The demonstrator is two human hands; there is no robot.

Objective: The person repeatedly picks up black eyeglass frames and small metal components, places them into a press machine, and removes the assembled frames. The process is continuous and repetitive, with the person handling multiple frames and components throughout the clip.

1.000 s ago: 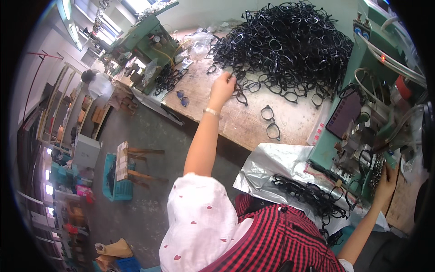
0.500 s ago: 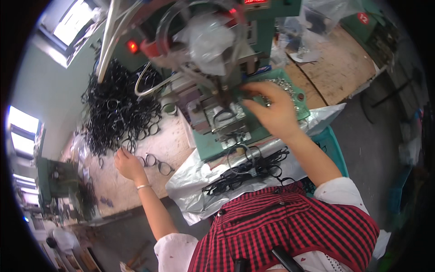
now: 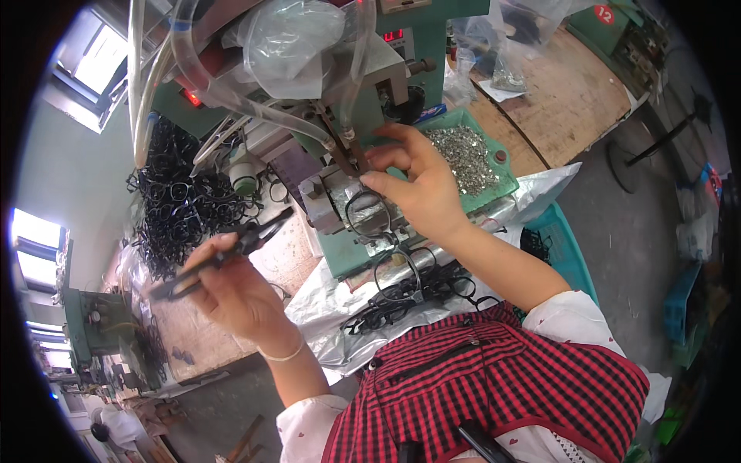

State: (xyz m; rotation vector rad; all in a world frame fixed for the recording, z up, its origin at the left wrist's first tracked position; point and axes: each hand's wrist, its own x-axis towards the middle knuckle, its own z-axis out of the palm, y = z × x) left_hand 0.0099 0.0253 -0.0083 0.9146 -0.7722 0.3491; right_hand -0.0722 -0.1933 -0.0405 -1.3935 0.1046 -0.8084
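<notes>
My left hand (image 3: pixel 243 301) is closed round a black eyeglass frame (image 3: pixel 266 234), raised above the table left of a green bench machine (image 3: pixel 332 251). Another dark eyeglass frame (image 3: pixel 417 279) sits at the machine's metal fixture (image 3: pixel 337 191), one rim against it and the other hanging toward me. My right hand (image 3: pixel 428 185) is at the fixture, thumb and fingers bent together beside the machine's narrow tool (image 3: pixel 351 154). Whatever lies between those fingertips is too small or hidden to make out.
Black eyeglass frames (image 3: pixel 174 204) are heaped on the table at left; several more (image 3: pixel 386 305) lie on silver sheeting (image 3: pixel 328 328) before me. A green tray (image 3: pixel 505 179) of small metal parts stands right of the fixture. Clear hoses (image 3: pixel 231 96) hang overhead. A teal basket (image 3: pixel 570 251) is at right.
My left hand has come away from the heap toward the machine, lifting an eyeglass frame. My right hand has shifted left, its thumb and fingertips now close to the tool.
</notes>
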